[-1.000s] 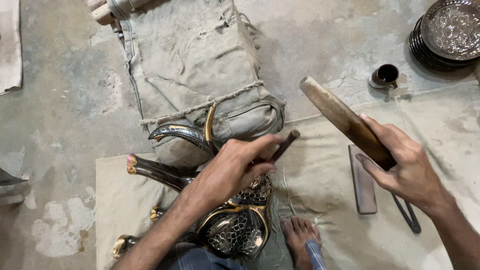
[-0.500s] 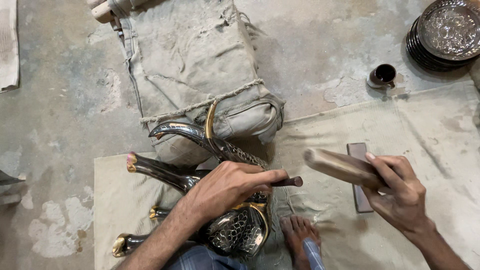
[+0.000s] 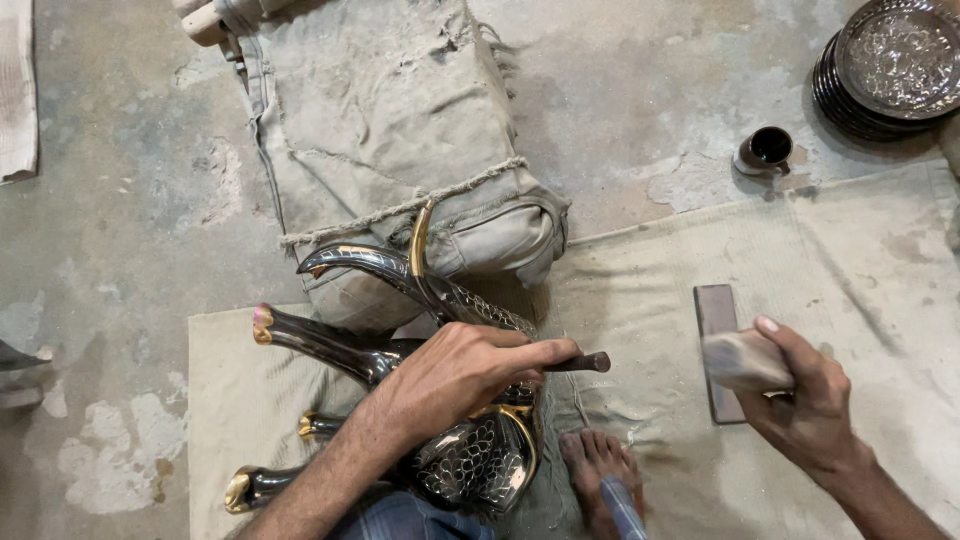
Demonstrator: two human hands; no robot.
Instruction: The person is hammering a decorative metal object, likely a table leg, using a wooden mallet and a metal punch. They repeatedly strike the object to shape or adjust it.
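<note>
A dark metal animal figure (image 3: 400,350) with gold-tipped legs and a scale pattern lies on its side on a beige cloth (image 3: 840,260). My left hand (image 3: 460,375) rests on its body and grips a thin dark chisel (image 3: 585,362), the tip pointing right. My right hand (image 3: 805,400) holds a wooden mallet (image 3: 745,360), its head blurred, level with the chisel's end and a short way to its right. My bare foot (image 3: 600,470) presses the cloth below the figure.
A stuffed canvas sack (image 3: 400,130) tied with cord lies behind the figure. A flat dark rectangular bar (image 3: 715,310) lies on the cloth by the mallet. A small dark cup (image 3: 765,150) and a stack of engraved metal plates (image 3: 890,60) sit at the top right on concrete floor.
My right hand has swung the mallet down from a raised slant to near the chisel's end. The left hand has kept the chisel on the figure.
</note>
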